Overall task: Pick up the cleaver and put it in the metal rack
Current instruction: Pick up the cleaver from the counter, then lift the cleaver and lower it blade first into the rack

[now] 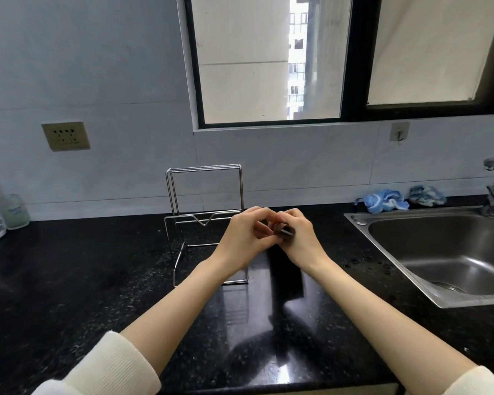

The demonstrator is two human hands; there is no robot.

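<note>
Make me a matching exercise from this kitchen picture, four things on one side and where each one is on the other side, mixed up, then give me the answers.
Things:
1. cleaver
2. rack
3. blue cloth
4. socket

Places:
A. on the wall, far left
B. on the counter behind the sink
C. handle held in both hands, blade pointing toward the person
D. standing on the counter under the window, left of the hands

Pairs: 1-C, 2-D, 3-B, 4-A
</note>
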